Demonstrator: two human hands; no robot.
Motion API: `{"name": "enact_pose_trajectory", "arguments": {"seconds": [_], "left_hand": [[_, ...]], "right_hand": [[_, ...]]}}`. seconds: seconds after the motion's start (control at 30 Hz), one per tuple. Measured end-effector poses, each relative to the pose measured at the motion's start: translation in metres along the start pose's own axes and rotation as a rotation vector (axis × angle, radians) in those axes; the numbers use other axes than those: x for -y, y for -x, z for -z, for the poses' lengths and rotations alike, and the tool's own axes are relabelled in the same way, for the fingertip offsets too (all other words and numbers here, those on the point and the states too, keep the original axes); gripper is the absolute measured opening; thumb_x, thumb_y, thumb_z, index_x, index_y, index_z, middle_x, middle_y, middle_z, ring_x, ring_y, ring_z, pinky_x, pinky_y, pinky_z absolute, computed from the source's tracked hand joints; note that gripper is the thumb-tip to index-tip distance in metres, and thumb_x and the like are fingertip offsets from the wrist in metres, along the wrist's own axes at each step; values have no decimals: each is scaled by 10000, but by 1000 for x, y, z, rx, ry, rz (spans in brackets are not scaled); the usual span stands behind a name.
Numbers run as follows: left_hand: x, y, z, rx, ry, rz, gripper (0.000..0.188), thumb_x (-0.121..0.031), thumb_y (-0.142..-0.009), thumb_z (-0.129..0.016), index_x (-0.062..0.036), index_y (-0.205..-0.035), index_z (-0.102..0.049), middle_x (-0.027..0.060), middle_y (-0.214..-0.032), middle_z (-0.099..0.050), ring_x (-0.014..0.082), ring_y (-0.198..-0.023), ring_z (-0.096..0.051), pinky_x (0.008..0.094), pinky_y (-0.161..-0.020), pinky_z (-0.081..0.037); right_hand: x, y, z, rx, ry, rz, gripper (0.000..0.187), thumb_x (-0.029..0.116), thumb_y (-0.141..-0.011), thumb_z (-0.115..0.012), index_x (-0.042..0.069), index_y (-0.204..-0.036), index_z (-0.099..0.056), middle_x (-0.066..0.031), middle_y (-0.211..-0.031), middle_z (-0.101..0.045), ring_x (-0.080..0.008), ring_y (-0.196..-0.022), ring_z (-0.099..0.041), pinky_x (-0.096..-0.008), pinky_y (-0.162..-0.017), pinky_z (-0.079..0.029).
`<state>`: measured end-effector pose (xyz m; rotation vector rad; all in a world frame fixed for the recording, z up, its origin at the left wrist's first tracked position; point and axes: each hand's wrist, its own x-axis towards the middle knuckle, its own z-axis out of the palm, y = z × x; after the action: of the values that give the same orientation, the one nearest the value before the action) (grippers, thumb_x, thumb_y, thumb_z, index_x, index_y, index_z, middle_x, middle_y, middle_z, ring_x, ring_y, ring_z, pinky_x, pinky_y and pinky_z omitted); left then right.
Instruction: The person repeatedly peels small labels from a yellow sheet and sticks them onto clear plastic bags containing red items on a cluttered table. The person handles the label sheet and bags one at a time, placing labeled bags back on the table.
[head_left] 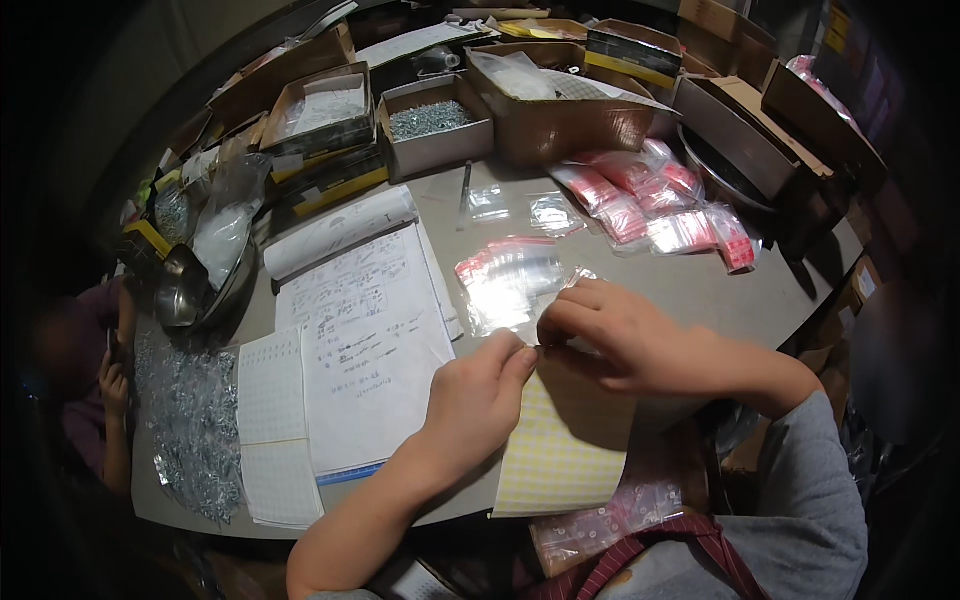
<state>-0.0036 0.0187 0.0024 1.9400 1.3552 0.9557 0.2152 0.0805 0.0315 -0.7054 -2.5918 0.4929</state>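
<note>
At the near edge of the grey table [790,295], in the head view, I see both bare hands drawn together at the top of a yellow-checked sheet [565,455]. It slopes down toward the person's lap, over a clear bag of small parts [620,515]. The left hand [475,390] seems to pinch the sheet's upper left corner between thumb and bent forefinger. The right hand [630,335] curls just beside it, fingers bent toward the same edge; I cannot tell whether they grip anything, as the fingertips are hidden.

Just beyond the fingers lies a pile of clear bags [510,280], with red-marked packets [645,205] farther off to the right. An opened notebook [370,345] lies to the left.

To my eye, the step in hand is fine fingertip work along the sheet's top edge, perhaps lifting a piece free. The next move would call for the left pinch to steady the corner while the right fingertips work lightly, without creasing the sheet.
</note>
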Motion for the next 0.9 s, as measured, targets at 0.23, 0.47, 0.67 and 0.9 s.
{"name": "enact_pose_trajectory", "arguments": {"seconds": [0.23,0.47,0.67,0.9], "left_hand": [[2,-1,3,47,94,129,265,-255,-1012,-585,-7,-944,-646,214,-738,-649,376,-673,-655,434,-625,-489],[6,-1,4,33,127,173,283,-266,-1015,-571,-1,-974,-661,224,-744,-658,372,-680,-660,428,-648,-496],[-3,-5,4,66,98,199,284,-266,-1013,-575,4,-957,-643,213,-749,-644,335,-682,-626,418,-666,-493],[-1,-1,1,18,95,161,280,-257,-1002,-607,11,-919,-612,207,-724,-590,272,-622,-547,379,-630,-471]], "right_hand": [[9,8,-16,-103,326,225,332,151,-744,-670,12,-1035,-589,-136,-995,-602,-317,-984,-574,-431,-898,-479],[-13,-19,9,-178,-212,85,155,146,-814,-703,37,-919,-672,-151,-842,-630,-371,-818,-633,-446,-728,-528],[-97,-67,24,212,-124,-242,286,209,-880,-676,-51,-996,-644,-175,-842,-680,-252,-775,-662,-401,-707,-508],[-114,-42,39,319,-48,-562,481,420,-860,-809,-13,-1017,-667,-157,-870,-706,-249,-798,-687,-383,-721,-524]]}}
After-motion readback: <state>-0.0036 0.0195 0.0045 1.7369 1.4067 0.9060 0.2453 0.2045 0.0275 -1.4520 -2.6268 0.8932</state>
